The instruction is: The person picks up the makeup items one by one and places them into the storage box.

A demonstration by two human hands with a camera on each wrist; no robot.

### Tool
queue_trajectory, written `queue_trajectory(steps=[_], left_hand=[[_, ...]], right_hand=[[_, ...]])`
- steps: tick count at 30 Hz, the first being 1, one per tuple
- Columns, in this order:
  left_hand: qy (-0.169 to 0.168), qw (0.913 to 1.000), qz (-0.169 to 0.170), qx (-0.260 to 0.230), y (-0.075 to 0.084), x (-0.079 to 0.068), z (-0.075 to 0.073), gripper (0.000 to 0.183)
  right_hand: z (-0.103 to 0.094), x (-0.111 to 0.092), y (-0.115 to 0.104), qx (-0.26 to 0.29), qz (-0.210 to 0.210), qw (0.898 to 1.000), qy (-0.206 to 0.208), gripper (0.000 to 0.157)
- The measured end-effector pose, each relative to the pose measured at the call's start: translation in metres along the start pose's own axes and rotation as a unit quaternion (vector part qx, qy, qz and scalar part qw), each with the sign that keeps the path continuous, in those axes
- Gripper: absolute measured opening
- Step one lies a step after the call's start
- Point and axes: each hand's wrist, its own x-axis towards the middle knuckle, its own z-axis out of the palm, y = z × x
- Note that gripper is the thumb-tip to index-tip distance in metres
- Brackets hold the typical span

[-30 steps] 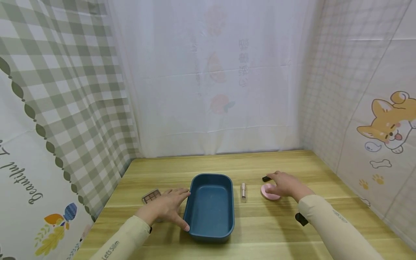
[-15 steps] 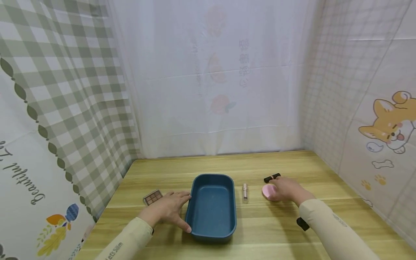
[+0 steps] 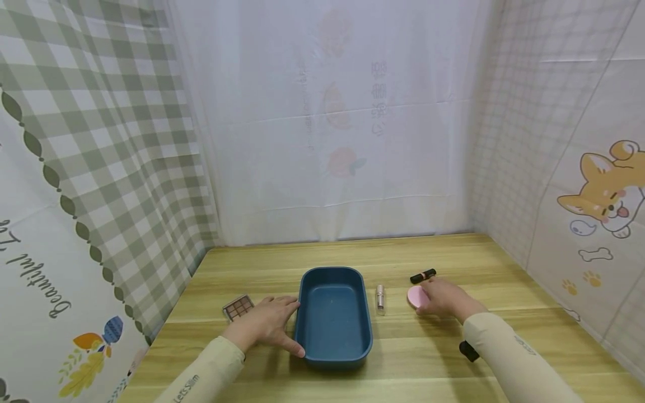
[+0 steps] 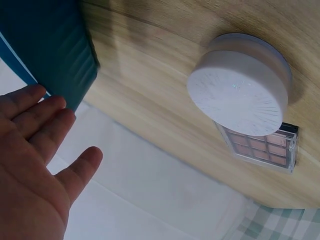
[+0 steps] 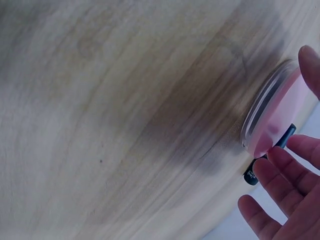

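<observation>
My left hand (image 3: 272,324) rests its straight fingers and thumb against the left side of an oblong blue bin (image 3: 333,358). In the left wrist view, a white round powder jar (image 4: 237,95) stands near that hand, with an eyeshadow palette (image 4: 260,149) behind it; in the head view my hand hides the jar. My right hand (image 3: 445,299) holds a pink round compact (image 3: 417,296) at its edge, thumb on one side and bent fingers on the other. The right wrist view shows the compact's clear rim close over the table. Just beyond it lies a black lipstick tube (image 3: 423,275).
A lipstick with a clear cap (image 3: 380,299) lies between the bin and the compact. The wooden table (image 3: 282,254) ends at a white curtain (image 3: 327,140) behind. A checked cloth (image 3: 146,134) hangs at the left and a printed cloth (image 3: 569,168) at the right.
My right hand has drawn back from over the black tube, baring it, and its fingers have closed in on the compact. The bin has shifted slightly right with my left hand against it.
</observation>
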Motion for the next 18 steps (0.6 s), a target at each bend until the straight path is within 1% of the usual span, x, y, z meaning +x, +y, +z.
queue_trajectory(steps=[3, 10, 18], left_hand=[[0.003, 1.0, 0.002, -0.001, -0.0002, 0.0014, 0.0007, 0.112], [0.011, 0.9999, 0.01, -0.007, -0.002, 0.0029, 0.0015, 0.11], [0.014, 0.9998, 0.012, -0.004, -0.0017, 0.0048, 0.0018, 0.109]], right_hand=[[0.0021, 0.0015, 0.0013, 0.008, 0.006, 1.0, 0.002, 0.052], [0.0061, 0.0043, 0.0033, 0.017, 0.014, 1.0, 0.001, 0.062], [0.0075, 0.0076, 0.0043, 0.026, 0.015, 1.0, 0.006, 0.058]])
